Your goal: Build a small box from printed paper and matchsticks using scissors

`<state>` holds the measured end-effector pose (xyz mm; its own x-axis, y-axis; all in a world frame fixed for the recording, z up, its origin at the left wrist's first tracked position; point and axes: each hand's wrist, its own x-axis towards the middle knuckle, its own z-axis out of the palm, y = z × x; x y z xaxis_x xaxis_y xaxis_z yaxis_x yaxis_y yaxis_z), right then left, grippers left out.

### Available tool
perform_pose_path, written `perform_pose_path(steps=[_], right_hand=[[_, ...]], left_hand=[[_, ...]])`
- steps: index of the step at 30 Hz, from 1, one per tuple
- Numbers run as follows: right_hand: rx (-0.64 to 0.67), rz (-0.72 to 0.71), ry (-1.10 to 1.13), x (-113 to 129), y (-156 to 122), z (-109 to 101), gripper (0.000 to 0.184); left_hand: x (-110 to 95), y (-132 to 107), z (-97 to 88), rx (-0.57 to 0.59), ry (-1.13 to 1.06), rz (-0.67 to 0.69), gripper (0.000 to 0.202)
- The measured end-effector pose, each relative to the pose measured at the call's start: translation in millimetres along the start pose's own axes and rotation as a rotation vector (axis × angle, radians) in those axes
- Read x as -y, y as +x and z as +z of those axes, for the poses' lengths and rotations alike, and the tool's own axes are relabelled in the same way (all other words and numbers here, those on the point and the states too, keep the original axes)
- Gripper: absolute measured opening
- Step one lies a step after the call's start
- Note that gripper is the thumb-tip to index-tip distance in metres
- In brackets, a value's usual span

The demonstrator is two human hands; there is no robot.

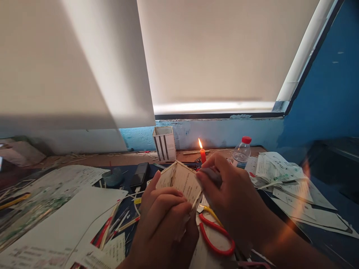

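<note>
Curled left hand (164, 220) grips a small paper house model (179, 183) from below; right hand (232, 194) pinches a grey stick (210, 175) beside it, red-handled scissors (214, 233) just beneath.

a wooden desk (84, 160) strewn with printed paper sheets (280, 168), red-handled scissors (213, 228)
</note>
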<state>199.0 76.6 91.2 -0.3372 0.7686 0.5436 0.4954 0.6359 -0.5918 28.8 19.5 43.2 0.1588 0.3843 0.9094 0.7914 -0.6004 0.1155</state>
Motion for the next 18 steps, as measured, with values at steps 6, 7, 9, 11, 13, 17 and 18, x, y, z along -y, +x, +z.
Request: perform_pose_path(steps=[6, 7, 9, 11, 13, 17, 18], right_hand=[[0.065, -0.036, 0.014, 0.3, -1.3, -1.3, 0.012], [0.044, -0.032, -0.03, 0.1, -1.2, -1.8, 0.012], [0.008, -0.025, -0.088, -0.1, -1.1, -2.6, 0.012], [0.031, -0.037, -0.064, 0.5, -1.8, -2.3, 0.013], [0.058, -0.064, -0.029, 1.1, -3.0, -1.0, 0.013], [-0.026, -0.073, -0.131, -0.2, -3.3, 1.4, 0.011], [-0.032, -0.068, -0.139, -0.5, -3.4, 1.4, 0.011]], left_hand=[[-1.3, 0.1, -0.6, -0.001, -0.019, -0.023, 0.027], [-1.5, 0.3, -0.7, 0.01, -0.016, -0.018, 0.027], [-2.1, 0.7, -0.7, 0.021, -0.01, -0.011, 0.027], [-2.7, 0.9, -0.4, 0.014, -0.013, -0.017, 0.026], [-2.9, 0.8, -0.4, 0.005, -0.02, -0.029, 0.026], [-2.8, 0.2, -1.0, -0.001, -0.019, -0.023, 0.026], [-3.0, 0.2, -1.3, -0.005, -0.019, -0.022, 0.026]])
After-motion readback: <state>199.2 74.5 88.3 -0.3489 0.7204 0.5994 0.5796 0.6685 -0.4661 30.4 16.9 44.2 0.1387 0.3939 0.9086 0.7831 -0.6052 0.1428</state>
